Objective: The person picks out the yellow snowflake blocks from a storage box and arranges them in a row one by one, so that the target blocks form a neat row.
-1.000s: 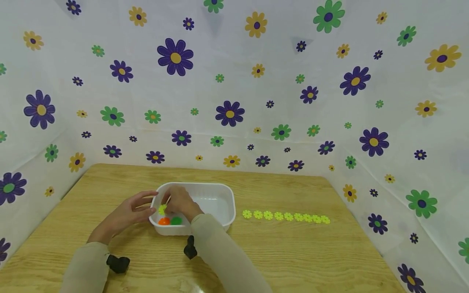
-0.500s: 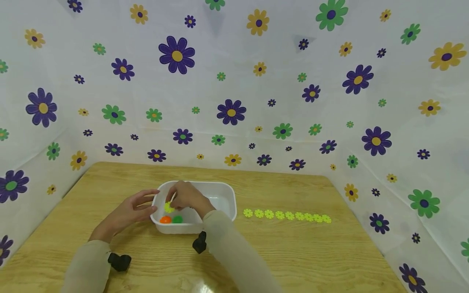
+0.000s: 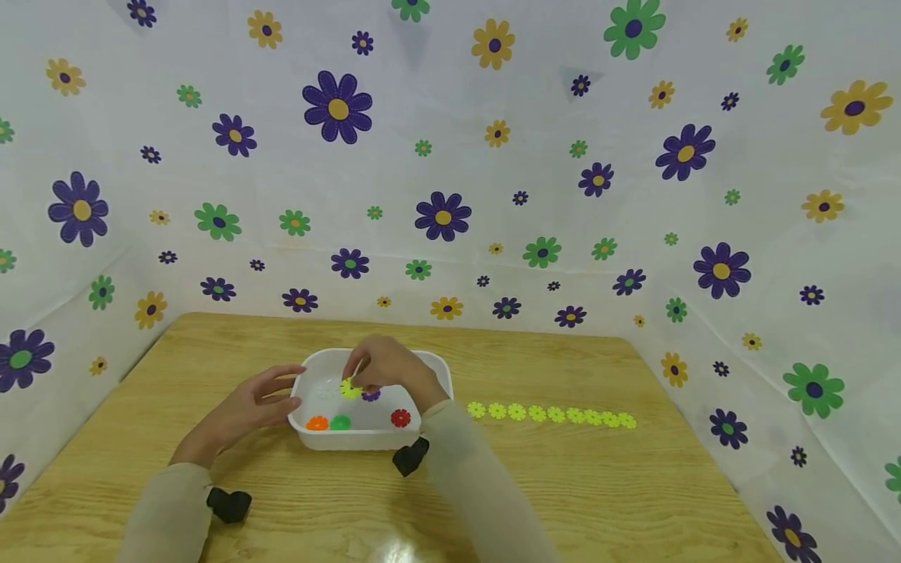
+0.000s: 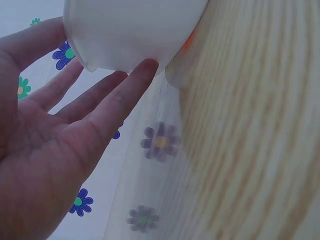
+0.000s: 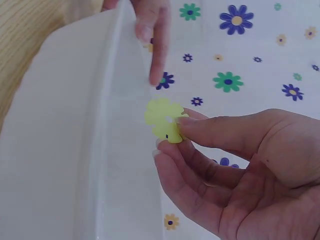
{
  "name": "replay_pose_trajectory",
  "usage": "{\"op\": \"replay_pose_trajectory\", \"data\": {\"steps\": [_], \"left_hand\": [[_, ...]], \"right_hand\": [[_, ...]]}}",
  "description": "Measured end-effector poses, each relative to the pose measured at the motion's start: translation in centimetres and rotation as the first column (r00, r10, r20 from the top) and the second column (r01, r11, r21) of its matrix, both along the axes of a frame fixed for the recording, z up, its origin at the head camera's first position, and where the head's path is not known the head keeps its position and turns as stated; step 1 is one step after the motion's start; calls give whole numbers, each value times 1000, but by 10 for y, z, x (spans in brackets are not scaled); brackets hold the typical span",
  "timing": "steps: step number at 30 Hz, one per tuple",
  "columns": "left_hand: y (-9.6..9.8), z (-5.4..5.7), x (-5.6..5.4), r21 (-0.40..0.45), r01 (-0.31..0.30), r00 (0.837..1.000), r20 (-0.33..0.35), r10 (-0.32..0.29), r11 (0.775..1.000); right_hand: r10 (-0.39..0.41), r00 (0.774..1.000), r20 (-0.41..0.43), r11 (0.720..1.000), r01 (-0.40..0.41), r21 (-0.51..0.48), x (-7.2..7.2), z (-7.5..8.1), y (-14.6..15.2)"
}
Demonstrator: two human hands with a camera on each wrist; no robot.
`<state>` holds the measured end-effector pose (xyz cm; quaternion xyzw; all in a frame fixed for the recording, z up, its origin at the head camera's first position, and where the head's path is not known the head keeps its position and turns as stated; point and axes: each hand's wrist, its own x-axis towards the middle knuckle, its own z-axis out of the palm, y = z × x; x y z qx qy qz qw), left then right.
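Observation:
My right hand (image 3: 387, 367) pinches a yellow flower-shaped plastic disc (image 3: 348, 388) between thumb and fingers over the white plastic tub (image 3: 352, 439). In the right wrist view the same disc (image 5: 161, 116) shows its notched petals beside the tub wall. With fingers extended, my left hand (image 3: 249, 403) touches the tub's left end, thumb and fingertips spread along the wall in the left wrist view. Inside the tub lie an orange disc (image 3: 317, 423), a green disc (image 3: 340, 423), a red disc (image 3: 400, 418) and a purple disc (image 3: 371, 396), partly hidden by the right hand. Faint whitish pieces (image 3: 327, 390) sit at the left.
Right of the tub, a row of several yellow flower discs (image 3: 536, 414) runs across the wooden table (image 3: 563, 485); those at its right end stand closer together. A white flower-print cloth (image 3: 394, 172) walls the table at the back and sides.
My right hand has risen and moved right from the tub's left part, bringing the yellow disc along. The red and purple discs have come into sight. My left hand stays at the tub.

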<state>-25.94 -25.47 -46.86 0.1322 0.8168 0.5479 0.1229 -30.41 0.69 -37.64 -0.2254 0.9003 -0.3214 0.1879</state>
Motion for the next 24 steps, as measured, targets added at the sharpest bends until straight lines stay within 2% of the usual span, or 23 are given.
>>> {"op": "replay_pose_trajectory", "data": {"steps": [7,11,24], "left_hand": [[0,0,-1,-20,-28,1000,12,28,999],[-1,-1,1,-7,-17,1000,-2,17,1000],[-3,-2,0,-4,-20,1000,-8,20,1000]], "right_hand": [[8,1000,4,999,-8,-39,4,8,21],[17,1000,-2,999,-17,-37,8,12,31],[-23,1000,10,997,24,-75,10,8,63]]}}
